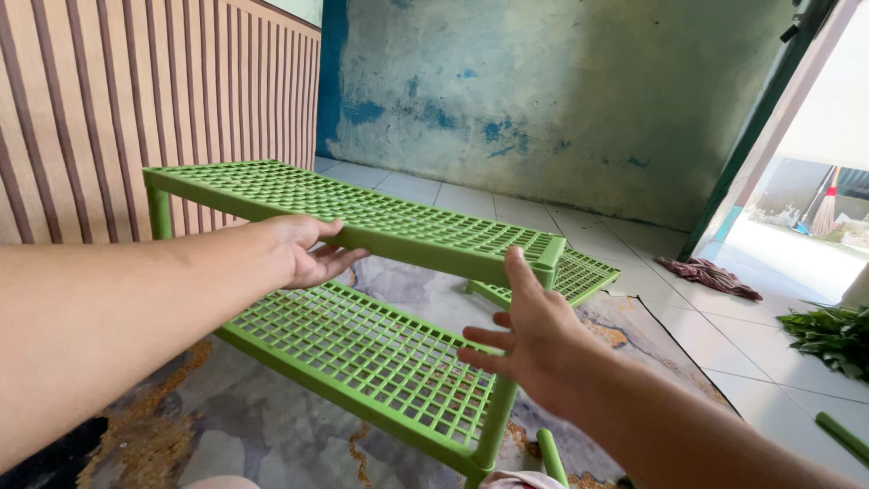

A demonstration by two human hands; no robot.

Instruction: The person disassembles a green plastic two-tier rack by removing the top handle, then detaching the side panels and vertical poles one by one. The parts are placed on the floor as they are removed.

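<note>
Left hand (pixel 303 251): fingers loosely spread and curled under the front edge of the rack's (pixel 362 213) top shelf, touching it, arm stretched from the left. Right hand (pixel 525 340): fingers spread, palm open just before the top shelf's near right corner, gripping nothing. The green rack has two grid shelves and stands on a mat (pixel 262 426). One loose green post (pixel 549 457) lies by its near corner.

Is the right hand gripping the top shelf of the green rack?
No. The right hand is open with fingers spread, just short of the corner of the top shelf.
</note>
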